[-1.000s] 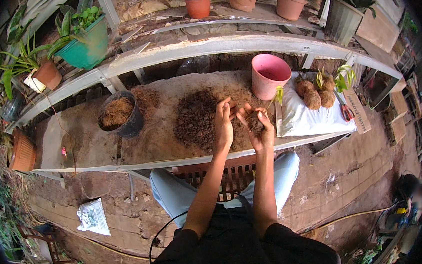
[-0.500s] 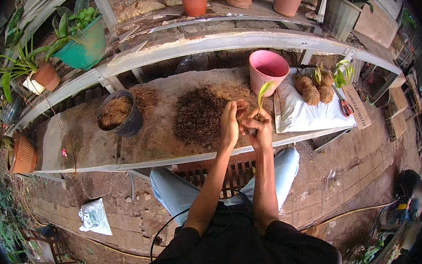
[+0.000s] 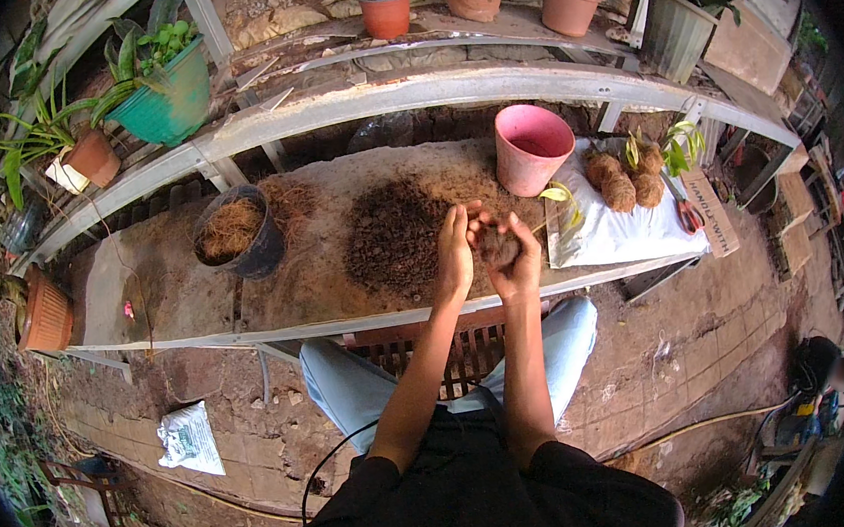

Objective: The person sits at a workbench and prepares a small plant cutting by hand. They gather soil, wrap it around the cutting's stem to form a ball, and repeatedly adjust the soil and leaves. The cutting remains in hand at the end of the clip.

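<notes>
Over the front of the bench, my right hand [image 3: 517, 267] is closed around the root ball [image 3: 499, 247] of a young seedling. Its stem points out to the right, ending in yellow-green leaves [image 3: 559, 194] beside the white bag. My left hand [image 3: 455, 251] is cupped upright against the left side of that ball, fingers stretched out and holding nothing of its own. Dark loose potting soil [image 3: 390, 236] lies spread just left of my hands. Behind them stands a pink pot [image 3: 534, 149], with some dark matter visible inside.
At left on the bench [image 3: 335, 296], a black pot [image 3: 257, 240] holds brown fibre. Several fibre-wrapped seedlings [image 3: 619, 192] and orange-handled scissors [image 3: 689, 212] lie on a white bag [image 3: 601, 243] at right. A metal rail [image 3: 387, 90] and potted plants stand behind.
My right hand has turned over, so the seedling's leaves tip from upright to pointing right and the root ball now faces up. My left hand stays close beside it.
</notes>
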Available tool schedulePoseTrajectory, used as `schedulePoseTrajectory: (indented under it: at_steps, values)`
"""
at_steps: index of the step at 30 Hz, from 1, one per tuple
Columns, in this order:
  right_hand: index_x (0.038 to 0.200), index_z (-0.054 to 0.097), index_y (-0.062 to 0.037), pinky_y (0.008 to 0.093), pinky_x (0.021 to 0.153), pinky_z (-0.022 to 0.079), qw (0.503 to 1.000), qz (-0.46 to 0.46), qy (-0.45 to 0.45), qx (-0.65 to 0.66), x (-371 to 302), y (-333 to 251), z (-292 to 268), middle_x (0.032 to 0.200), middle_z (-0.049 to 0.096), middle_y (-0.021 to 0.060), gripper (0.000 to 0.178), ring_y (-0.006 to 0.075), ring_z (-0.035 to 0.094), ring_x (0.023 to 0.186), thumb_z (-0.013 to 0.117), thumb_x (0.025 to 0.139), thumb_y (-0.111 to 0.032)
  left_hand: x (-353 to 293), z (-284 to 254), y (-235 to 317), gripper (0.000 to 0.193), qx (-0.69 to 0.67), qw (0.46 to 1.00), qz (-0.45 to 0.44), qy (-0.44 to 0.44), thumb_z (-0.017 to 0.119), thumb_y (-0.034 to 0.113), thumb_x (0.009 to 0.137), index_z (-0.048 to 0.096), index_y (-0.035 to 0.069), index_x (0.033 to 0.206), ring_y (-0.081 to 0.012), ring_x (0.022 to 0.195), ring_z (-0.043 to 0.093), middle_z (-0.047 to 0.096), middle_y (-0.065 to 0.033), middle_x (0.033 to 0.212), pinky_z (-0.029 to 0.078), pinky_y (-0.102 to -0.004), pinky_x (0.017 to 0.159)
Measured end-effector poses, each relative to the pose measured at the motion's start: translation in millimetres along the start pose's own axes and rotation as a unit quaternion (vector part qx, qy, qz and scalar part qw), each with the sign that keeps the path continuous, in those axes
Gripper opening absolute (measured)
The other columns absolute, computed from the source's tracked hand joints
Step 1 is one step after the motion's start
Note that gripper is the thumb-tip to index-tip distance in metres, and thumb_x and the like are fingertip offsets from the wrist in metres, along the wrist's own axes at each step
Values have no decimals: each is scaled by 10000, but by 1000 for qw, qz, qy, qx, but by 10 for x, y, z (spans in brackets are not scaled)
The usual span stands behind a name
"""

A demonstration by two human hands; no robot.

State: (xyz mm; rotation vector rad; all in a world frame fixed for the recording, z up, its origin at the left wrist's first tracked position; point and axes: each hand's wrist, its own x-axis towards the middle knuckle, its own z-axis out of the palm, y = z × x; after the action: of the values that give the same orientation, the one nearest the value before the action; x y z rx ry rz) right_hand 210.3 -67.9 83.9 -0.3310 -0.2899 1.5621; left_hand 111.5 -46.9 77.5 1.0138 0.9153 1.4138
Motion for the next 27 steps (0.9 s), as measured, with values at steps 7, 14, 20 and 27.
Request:
schedulePoseTrajectory:
  at_steps: [7, 14, 20, 27]
  values:
    - [607, 469, -30, 385, 661, 491, 989, -59, 3, -137, 11, 92, -71, 633, 564, 134, 234, 264, 579, 604, 665, 735, -39, -60, 63, 11, 581, -77, 994, 61, -40, 289, 490, 1028, 567, 22, 1231, -169, 1016, 605, 629, -115, 1186, 457, -277, 799]
    - [1175, 586, 18, 395, 964, 459, 995, -79, 1, -66, -18, 112, 195, 1169, 622, 164, 363, 260, 594, 1084, 607, 914, -234, -131, 101, 197, 588, 63, 944, 324, -23, 330, 462, 991, 546, -7, 1274, -268, 1288, 471, 553, -170, 1328, 323, -392, 1085]
    - [1452, 397, -29, 311, 1105, 273, 956, -83, 21, -281, -188, 254, 513, 1430, 452, 118, 618, 188, 405, 1305, 622, 938, -286, -210, 22, 83, 444, 106, 951, 278, 83, 436, 310, 1026, 656, -41, 865, -181, 695, 616, 664, -107, 779, 466, -330, 624]
    - [1419, 421, -12, 330, 1075, 309, 929, -123, 3, -348, -113, 531, 325, 1375, 467, 122, 590, 190, 448, 1221, 606, 941, -303, -85, -221, 102, 730, 121, 979, 115, 120, 330, 530, 1023, 653, -30, 684, -184, 605, 607, 663, -82, 646, 463, -333, 631]
